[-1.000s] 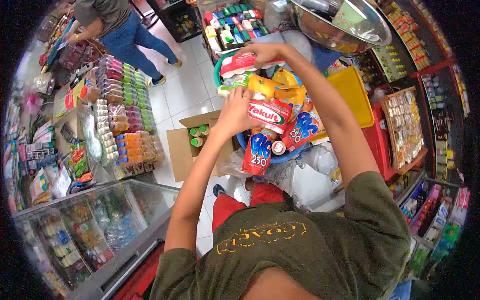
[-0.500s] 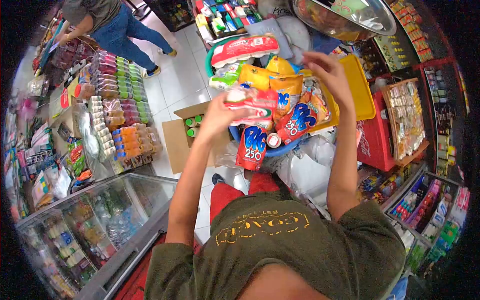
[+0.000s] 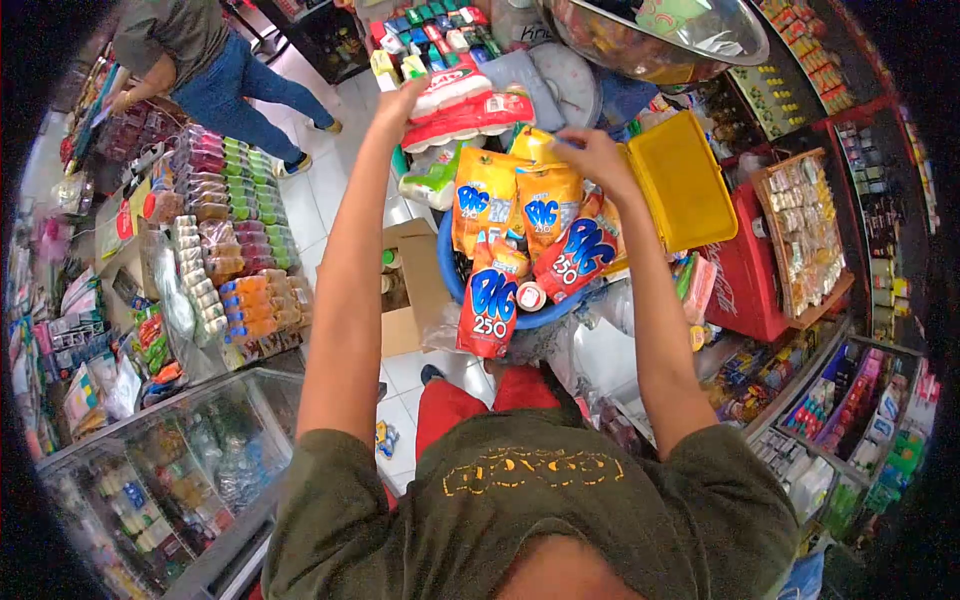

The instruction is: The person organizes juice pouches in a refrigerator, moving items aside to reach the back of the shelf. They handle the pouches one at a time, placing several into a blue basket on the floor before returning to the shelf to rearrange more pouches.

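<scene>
My left hand (image 3: 402, 104) reaches far forward, its fingers closed on the left end of a red and white package (image 3: 447, 88). This package lies on a similar red one (image 3: 474, 117) at the far side of the goods. Over the yellow pouches my right hand (image 3: 592, 155) hangs with its fingers partly bent, near a yellow pack (image 3: 533, 143); no hold on it shows. Orange pouches (image 3: 546, 207) and red pouches (image 3: 490, 306) marked BIG fill the blue basin (image 3: 451, 262), a white cap (image 3: 530, 296) between the red ones.
An open cardboard box (image 3: 402, 330) with green-capped bottles stands left of the basin. A yellow lid (image 3: 684, 185) and a red cooler (image 3: 742, 290) are to the right. Another person (image 3: 235, 75) stands at upper left. A glass-topped case (image 3: 170, 450) is at lower left.
My left hand has carried the red and white package from above the basin to the far red package. My right hand has moved slightly left and lower, over the yellow pouches.
</scene>
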Available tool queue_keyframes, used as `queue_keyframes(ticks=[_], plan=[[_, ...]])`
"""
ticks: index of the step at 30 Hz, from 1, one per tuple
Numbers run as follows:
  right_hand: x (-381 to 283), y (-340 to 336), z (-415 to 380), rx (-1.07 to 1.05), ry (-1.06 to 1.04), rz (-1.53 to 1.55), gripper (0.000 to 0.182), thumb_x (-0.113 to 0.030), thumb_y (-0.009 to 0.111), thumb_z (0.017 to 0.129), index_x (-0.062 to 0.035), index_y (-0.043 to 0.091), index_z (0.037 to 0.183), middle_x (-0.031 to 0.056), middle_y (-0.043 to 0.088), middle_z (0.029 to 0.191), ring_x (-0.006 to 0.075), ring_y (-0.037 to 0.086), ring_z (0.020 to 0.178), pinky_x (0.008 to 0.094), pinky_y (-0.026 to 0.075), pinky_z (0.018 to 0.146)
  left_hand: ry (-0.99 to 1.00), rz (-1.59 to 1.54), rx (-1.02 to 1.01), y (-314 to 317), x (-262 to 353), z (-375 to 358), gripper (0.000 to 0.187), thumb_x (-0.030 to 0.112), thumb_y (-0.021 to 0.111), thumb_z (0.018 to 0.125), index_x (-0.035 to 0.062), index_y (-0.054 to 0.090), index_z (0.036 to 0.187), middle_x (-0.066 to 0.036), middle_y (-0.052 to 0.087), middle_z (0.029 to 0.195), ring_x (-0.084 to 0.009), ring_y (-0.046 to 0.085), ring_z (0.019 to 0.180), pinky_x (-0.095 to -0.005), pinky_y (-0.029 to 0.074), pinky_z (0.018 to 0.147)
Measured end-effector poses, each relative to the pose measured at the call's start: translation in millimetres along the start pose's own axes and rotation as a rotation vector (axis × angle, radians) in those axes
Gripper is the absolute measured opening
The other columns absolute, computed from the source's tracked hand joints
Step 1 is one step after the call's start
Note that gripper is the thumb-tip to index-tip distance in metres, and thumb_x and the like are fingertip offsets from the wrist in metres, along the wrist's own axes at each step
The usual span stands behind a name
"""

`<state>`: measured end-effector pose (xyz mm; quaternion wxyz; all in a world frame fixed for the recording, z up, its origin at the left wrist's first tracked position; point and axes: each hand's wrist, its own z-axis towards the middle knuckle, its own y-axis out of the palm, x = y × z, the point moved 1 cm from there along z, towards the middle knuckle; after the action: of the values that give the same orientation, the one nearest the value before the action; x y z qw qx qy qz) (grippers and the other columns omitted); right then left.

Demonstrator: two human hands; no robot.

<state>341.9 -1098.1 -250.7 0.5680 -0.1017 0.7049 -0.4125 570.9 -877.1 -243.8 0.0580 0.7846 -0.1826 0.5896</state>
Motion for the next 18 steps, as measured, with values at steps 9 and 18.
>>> queue_keyframes(ticks=[9, 18], plan=[[-21, -6, -25, -0.043, -0.107, 0.512, 0.021, -0.016, 0.073, 0.078, -0.0022, 0.057, 0.081, -0.0007, 0.056, 0.077, 0.0082, 0.050, 0.076, 0.0253, 0.042, 0.070, 0.474, 0.764, 0.271, -10, -15, 13, 0.054, 0.054, 0.059, 0.081, 0.0049, 0.072, 0.098, -0.025, 0.067, 0.098, -0.0395, 0.059, 0.097, -0.0426, 0.046, 0.088], [-76, -47, -35, 0.200, -0.411, 0.683, 0.014, -0.003, 0.073, 0.079, -0.0045, 0.058, 0.078, -0.0025, 0.059, 0.080, 0.0060, 0.052, 0.079, 0.0217, 0.043, 0.073, 0.692, 0.790, 0.229, -12, -19, -12, 0.050, 0.048, 0.052, 0.088, 0.0059, 0.067, 0.111, -0.025, 0.062, 0.110, -0.0421, 0.056, 0.104, -0.0458, 0.044, 0.091]])
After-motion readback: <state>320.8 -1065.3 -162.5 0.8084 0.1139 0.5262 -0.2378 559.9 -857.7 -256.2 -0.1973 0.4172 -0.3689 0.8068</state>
